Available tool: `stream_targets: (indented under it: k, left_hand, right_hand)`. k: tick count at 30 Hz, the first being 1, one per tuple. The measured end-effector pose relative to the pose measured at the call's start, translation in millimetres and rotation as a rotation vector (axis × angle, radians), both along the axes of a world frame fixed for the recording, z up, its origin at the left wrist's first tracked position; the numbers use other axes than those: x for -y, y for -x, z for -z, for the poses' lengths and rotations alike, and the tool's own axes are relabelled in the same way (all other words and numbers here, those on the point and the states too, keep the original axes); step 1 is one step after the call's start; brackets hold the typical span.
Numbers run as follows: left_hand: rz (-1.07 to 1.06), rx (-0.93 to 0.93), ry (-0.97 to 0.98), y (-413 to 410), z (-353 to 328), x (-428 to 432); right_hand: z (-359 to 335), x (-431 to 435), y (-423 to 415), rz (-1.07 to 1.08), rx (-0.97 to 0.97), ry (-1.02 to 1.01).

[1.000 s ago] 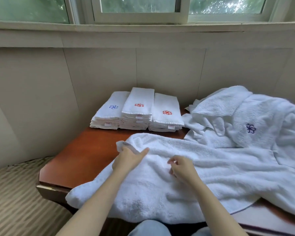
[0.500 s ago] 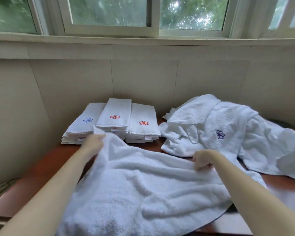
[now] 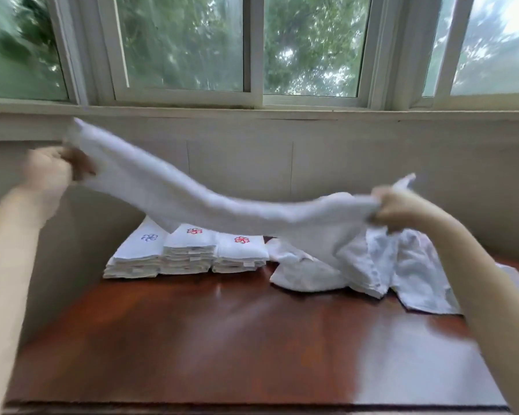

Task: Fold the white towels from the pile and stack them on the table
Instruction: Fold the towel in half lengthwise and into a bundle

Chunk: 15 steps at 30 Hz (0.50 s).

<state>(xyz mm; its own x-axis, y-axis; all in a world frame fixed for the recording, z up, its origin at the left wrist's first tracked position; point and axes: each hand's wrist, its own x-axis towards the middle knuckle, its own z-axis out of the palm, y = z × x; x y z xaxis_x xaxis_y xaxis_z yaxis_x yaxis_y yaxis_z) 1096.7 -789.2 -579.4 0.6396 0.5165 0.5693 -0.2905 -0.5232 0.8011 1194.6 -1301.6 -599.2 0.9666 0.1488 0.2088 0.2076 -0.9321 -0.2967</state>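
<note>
Towel point(image 3: 222, 205) is in the air above the table point(image 3: 222, 339), stretched between both hands and sagging in the middle. The left hand point(image 3: 47, 170) is raised higher, with its fingers clenched round one end. The picture is blurred there, so whether it has a corner or a bunched edge cannot be told. The right hand point(image 3: 399, 206) sits lower, its fingers curled and pinching the other end, with a small flap standing up past the knuckles. Three stacks of folded towels point(image 3: 186, 253) stand against the wall at the back of the table, directly beneath the sagging span. The loose pile point(image 3: 372, 265) lies to their right, under and behind the right hand. Cloth hangs below the right grip, and it is unclear whether that cloth belongs to the held towel or to the pile. Judgement: the step in hand is opening the towel out before the first fold. To do it well, the hands should come level and draw apart until the sag goes, each gripping a true corner of the same long edge. The towel should then come toward the person and be laid on the bare wood in front. Risks: the low middle could brush the stacks and skew them, and the right end could drag pile cloth along with it.
</note>
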Motion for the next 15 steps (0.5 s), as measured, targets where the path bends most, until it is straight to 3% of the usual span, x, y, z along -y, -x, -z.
stream_targets:
  k: [2, 3, 4, 6, 8, 10, 12, 14, 15]
  left_hand:
    - [-0.057, -0.15, -0.022, 10.8, 34.9, -6.3]
    - [-0.106, -0.175, -0.015, 14.0, 54.0, -6.3]
    - [-0.164, -0.177, -0.013, 15.7, 74.5, -4.1]
    - [-0.23, -0.198, -0.047, 17.6, 117.5, 14.1]
    - [-0.167, -0.341, -0.14, 13.3, 160.3, 49.0]
    - [0.071, -0.639, -0.306, 10.0, 206.8, 92.8]
    - [0.249, -0.923, -0.604, 14.1, 252.5, 126.6]
    - [0.114, -1.017, -0.865, 20.9, 275.0, 139.9]
    - [0.03, -1.022, -0.896, 23.6, 274.8, 141.1]
  right_hand:
    - [27.0, 8.9, 30.7, -0.093, -0.537, 0.164]
    - [43.7, 10.3, 41.0, -0.126, -0.692, 0.168]
    - [62.3, 9.4, 46.1, -0.142, -0.726, 0.146]
    - [102.4, 2.0, 42.1, -0.126, -0.513, 0.111]
    - [144.2, -10.3, 36.7, -0.095, -0.289, 0.156]
    - [190.4, -23.5, 40.1, -0.102, -0.273, 0.154]
    - [228.2, -32.5, 51.2, -0.067, -0.302, 0.213]
    - [242.7, -37.0, 58.4, 0.015, -0.237, 0.306]
    - [238.6, -39.0, 59.2, 0.051, -0.259, 0.299]
